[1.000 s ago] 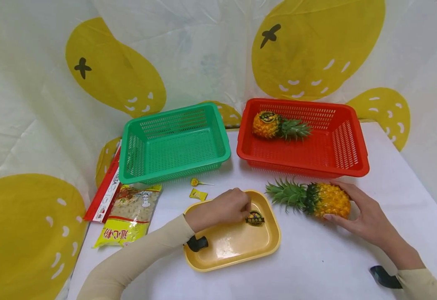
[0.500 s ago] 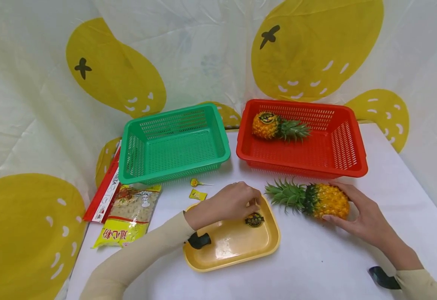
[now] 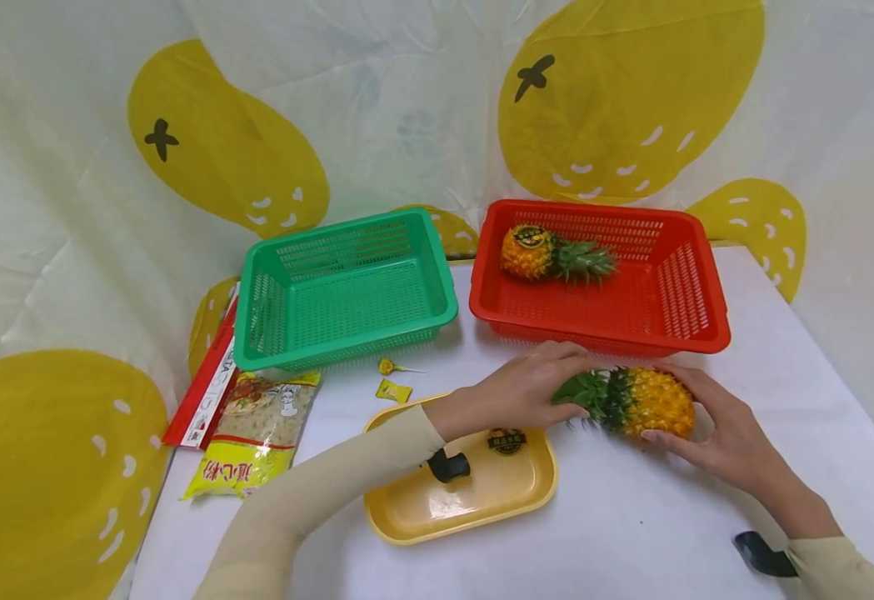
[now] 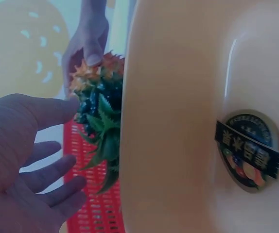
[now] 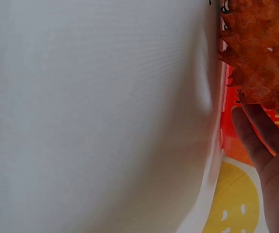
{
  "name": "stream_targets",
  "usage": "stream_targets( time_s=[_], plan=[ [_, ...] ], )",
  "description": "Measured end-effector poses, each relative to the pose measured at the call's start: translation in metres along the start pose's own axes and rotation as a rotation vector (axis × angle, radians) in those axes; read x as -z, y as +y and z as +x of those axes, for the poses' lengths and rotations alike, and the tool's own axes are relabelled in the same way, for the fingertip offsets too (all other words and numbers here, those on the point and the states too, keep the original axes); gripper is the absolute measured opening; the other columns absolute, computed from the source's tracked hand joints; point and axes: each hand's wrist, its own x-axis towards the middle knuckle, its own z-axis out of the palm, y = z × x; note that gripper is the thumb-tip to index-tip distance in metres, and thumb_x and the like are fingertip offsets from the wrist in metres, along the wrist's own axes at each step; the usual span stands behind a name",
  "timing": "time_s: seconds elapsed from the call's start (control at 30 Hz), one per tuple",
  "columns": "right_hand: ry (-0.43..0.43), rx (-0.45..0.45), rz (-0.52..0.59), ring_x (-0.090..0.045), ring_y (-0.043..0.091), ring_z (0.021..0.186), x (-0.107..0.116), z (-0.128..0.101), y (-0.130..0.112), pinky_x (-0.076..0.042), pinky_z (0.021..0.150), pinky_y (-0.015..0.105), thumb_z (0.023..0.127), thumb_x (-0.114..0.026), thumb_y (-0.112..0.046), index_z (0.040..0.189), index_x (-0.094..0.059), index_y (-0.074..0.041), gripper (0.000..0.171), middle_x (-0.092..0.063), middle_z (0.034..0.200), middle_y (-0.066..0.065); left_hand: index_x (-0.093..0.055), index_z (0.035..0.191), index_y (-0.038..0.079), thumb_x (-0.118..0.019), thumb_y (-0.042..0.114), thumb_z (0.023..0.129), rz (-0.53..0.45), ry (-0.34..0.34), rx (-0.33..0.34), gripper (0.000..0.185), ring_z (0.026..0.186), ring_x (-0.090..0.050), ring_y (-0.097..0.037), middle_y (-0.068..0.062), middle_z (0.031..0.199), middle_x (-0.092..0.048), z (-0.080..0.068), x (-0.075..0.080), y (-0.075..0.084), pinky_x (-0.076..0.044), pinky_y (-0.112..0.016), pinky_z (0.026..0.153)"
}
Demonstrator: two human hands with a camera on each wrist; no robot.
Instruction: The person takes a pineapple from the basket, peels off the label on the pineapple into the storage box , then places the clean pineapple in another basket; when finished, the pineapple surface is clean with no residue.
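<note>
Between both hands, front of red basket (image 3: 706, 333): pineapple (image 3: 650, 404) on its side on table, long axis L–R, crown to person's left. R hand (image 3: 721, 429) cups fruit end; L hand (image 3: 526, 392) w/ fingers relaxed, apart, at crown leaves. Yellow tray (image 3: 534, 492) just beside.

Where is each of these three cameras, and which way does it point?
Head: on the person's head, looking down at the table; shows both arms, left hand and right hand on the pineapple.
Left wrist: looks across the yellow tray; shows open fingers.
Right wrist: low over the tablecloth; shows that palm.
All share the pineapple.
</note>
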Motion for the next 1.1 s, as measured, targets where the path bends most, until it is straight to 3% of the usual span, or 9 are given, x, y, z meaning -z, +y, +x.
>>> stream_targets(
  time_s=[0.27,0.5,0.77,1.1],
  plan=[
    [0.004,-0.016,0.006,-0.042,-0.005,0.125,0.0,0.0,-0.001,-0.028,0.095,0.001,0.064,-0.103,-0.015,0.159,-0.048,-0.017,0.11,-0.056,0.148,0.007,-0.037,0.164,0.019,-0.074,0.053,0.096,0.083,-0.066,0.005,0.085,0.142,-0.038,-0.013,-0.001,0.159,-0.042,0.031,-0.014,0.002,-0.031,-0.026,0.116],
    [0.008,-0.023,0.0,-0.041,-0.006,0.126,0.0,-0.001,-0.001,-0.027,0.095,0.001,0.063,-0.104,-0.016,0.159,-0.049,-0.019,0.111,-0.056,0.149,0.008,-0.03,0.166,0.027,-0.075,0.065,0.089,0.108,-0.132,0.061,0.097,0.14,-0.039,-0.012,0.003,0.158,-0.041,0.049,-0.023,0.002,-0.034,-0.029,0.115],
    [0.001,-0.023,0.01,-0.041,-0.004,0.128,-0.001,0.0,-0.002,-0.027,0.094,0.001,0.066,-0.103,-0.017,0.16,-0.047,-0.021,0.11,-0.054,0.151,0.008,-0.027,0.168,0.032,-0.073,0.074,0.084,0.171,-0.191,0.085,0.104,0.138,-0.037,-0.012,0.007,0.16,-0.039,0.056,-0.028,0.006,-0.035,-0.028,0.112],
    [-0.031,-0.015,-0.007,-0.041,-0.004,0.126,0.008,0.001,-0.009,-0.03,0.094,0.002,0.069,-0.102,-0.02,0.163,-0.043,-0.021,0.111,-0.052,0.152,0.009,-0.025,0.167,0.03,-0.081,0.06,0.087,0.08,-0.204,0.095,0.102,0.147,-0.032,-0.004,0.012,0.165,-0.035,0.059,-0.032,0.005,-0.027,-0.026,0.118]
  ],
)
